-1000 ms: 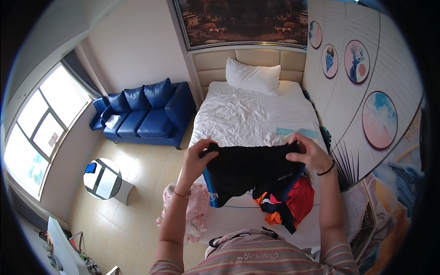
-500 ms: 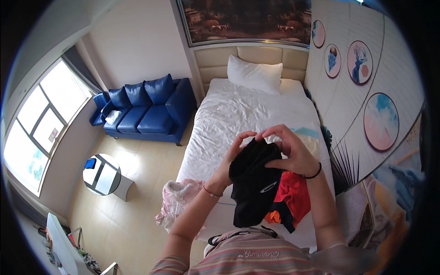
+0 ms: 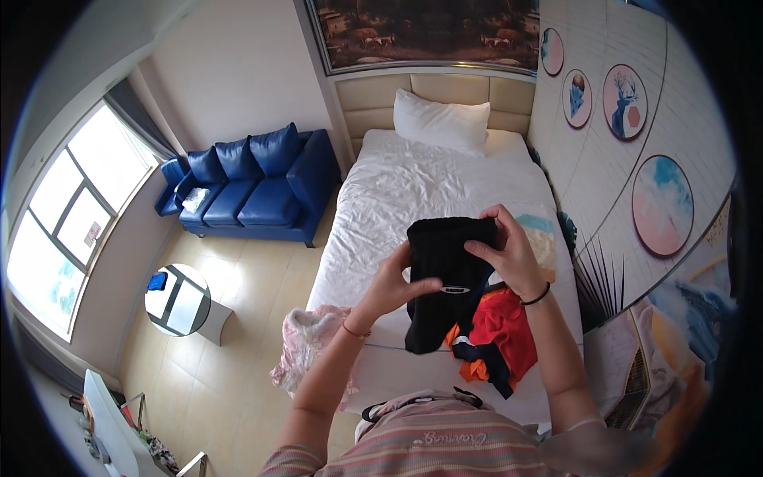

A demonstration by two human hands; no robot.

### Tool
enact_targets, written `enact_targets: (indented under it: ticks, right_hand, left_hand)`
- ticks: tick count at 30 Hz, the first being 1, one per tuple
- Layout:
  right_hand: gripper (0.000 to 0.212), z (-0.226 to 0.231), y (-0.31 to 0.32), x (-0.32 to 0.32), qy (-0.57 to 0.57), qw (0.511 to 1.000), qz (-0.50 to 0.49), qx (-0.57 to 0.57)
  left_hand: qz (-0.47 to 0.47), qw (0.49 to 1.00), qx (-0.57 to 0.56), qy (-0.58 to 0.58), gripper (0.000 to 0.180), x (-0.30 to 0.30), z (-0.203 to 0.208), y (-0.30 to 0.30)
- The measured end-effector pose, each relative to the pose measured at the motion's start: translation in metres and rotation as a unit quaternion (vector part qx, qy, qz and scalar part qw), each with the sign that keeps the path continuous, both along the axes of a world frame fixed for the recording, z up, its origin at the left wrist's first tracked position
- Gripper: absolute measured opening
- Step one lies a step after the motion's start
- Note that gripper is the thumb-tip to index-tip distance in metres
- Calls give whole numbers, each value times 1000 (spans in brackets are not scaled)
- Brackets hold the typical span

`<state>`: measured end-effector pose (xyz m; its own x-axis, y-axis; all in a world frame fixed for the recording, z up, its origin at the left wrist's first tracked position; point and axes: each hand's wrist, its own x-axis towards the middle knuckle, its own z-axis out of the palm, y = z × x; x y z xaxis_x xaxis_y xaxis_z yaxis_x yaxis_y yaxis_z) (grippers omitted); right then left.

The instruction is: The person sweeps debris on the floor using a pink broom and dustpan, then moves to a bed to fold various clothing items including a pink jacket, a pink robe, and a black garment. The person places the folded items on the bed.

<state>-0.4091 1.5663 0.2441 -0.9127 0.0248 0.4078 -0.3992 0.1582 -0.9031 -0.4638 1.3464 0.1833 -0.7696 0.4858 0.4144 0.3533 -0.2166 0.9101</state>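
Observation:
Black pants [image 3: 441,250] with a gathered waistband and a small pale oval patch hang folded between my hands, above the near part of the bed. My left hand [image 3: 391,282] grips their left side, thumb across the front near the patch. At the upper right corner my right hand [image 3: 513,253] pinches the cloth, thumb in front and fingers behind. Just beneath and to the right lies a crumpled heap of red clothing [image 3: 509,326] with dark blue and orange parts. A fluffy pink garment [image 3: 314,338] rests by my left forearm at the bed's edge.
The white bed [image 3: 373,187] has a pillow [image 3: 441,123] at its far end. A cream and teal cloth [image 3: 540,242] lies right of my right hand. Beyond the bed's left side stand a blue sofa [image 3: 266,203] and a round glass table [image 3: 187,306]. A wall [image 3: 596,183] borders the right.
The pants have been raised and flattened out, with the waistband now level across the top. My left thumb has come round to their front, and more of the red heap shows.

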Motion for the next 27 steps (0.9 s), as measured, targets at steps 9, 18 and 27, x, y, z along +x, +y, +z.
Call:
enact_targets:
  ticks: [9,18,27]
  right_hand:
    - [46,12,17,3,19,945,-57,321]
    - [45,10,-8,-5,-93,994,54,23]
    - [44,3,-31,-21,-123,950,-10,-288]
  left_hand:
    - [136,954,-183,193,32,-3,34,-17]
    - [259,934,-175,171,50,-8,28,-28]
    - [237,965,-29,107,50,61,-64,2]
